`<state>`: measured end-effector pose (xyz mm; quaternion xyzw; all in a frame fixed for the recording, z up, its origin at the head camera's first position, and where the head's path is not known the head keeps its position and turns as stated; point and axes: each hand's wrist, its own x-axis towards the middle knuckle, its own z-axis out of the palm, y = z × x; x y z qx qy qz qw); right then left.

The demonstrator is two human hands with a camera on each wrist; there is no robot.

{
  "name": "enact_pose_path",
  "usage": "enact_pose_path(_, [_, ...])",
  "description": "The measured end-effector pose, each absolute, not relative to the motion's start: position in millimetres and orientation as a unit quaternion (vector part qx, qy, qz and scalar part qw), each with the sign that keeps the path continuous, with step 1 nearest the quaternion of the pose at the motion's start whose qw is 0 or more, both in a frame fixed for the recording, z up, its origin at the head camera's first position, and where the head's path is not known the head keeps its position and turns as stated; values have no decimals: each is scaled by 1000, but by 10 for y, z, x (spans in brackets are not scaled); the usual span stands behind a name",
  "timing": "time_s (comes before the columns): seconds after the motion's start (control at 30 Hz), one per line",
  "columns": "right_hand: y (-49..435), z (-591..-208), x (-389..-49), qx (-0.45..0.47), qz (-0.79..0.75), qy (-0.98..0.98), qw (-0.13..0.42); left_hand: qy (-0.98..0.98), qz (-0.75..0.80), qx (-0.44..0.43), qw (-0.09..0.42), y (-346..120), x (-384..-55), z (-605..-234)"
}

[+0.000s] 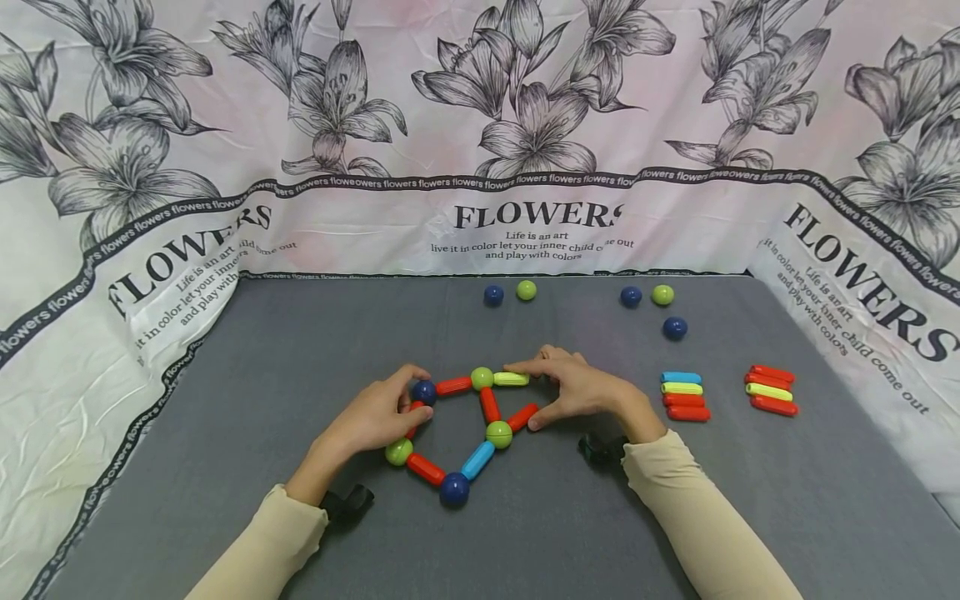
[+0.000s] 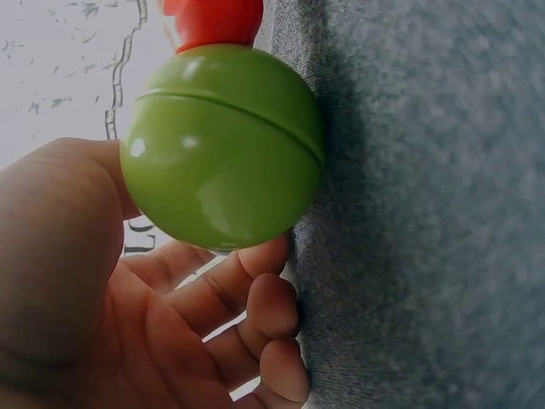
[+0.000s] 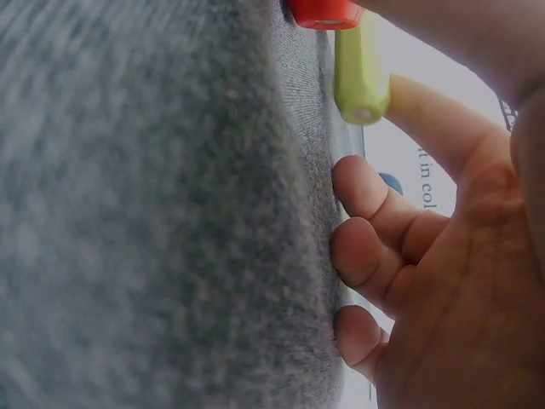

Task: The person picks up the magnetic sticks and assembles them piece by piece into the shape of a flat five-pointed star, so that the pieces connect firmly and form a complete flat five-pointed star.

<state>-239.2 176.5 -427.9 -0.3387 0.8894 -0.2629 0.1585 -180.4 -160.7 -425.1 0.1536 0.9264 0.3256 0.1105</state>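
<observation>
A closed loop of colored rods and balls lies on the table. At its upper left corner my left hand (image 1: 378, 412) pinches a dark blue ball (image 1: 423, 392) between index finger and thumb, the thumb overlapping a short red rod (image 1: 413, 427). A green ball (image 2: 223, 153) fills the left wrist view beside that thumb. My right hand (image 1: 576, 385) spreads index and thumb across two rods projecting rightward. The index finger lies along a yellow-green rod (image 1: 512, 379); the thumb tip touches the end of a red rod (image 1: 522, 417). Both rods show free ends in the right wrist view.
Loose blue and green balls (image 1: 527, 290) sit along the table's back. To the right lie two stacks of rods, one with a blue rod (image 1: 681, 377) on top, the other with red rods (image 1: 774, 406). A flower-printed cloth (image 1: 525, 242) hangs behind.
</observation>
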Motion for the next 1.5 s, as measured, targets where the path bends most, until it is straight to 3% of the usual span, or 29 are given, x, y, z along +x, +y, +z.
enact_pose_path(0.57, [1933, -4251, -2476, -318, -321, 881, 144, 927, 323, 154, 111, -1607, -1803, -4256])
enact_pose_path(0.7, [2175, -4253, -2569, -258, -353, 897, 59, 927, 322, 153, 115, -1602, -1801, -4260])
enact_pose_path(0.9, [2555, -4218, -2646, -142, -321, 927, -133, 927, 323, 152, 118, -1597, -1795, -4259])
enact_pose_path(0.97, [2688, -4213, -2649, -96, -300, 935, -163, 927, 323, 151, 117, -1599, -1794, -4259])
enact_pose_path(1.03, [2827, -4222, -2645, -53, -281, 946, -154, 928, 321, 150, 116, -1599, -1791, -4261])
enact_pose_path(1.23, [3163, -4308, -2616, -3, -234, 972, -20, 929, 320, 147, 115, -1596, -1782, -4266])
enact_pose_path(1.5, [3122, -4246, -2630, -60, -238, 969, -11, 927, 324, 151, 116, -1592, -1782, -4242])
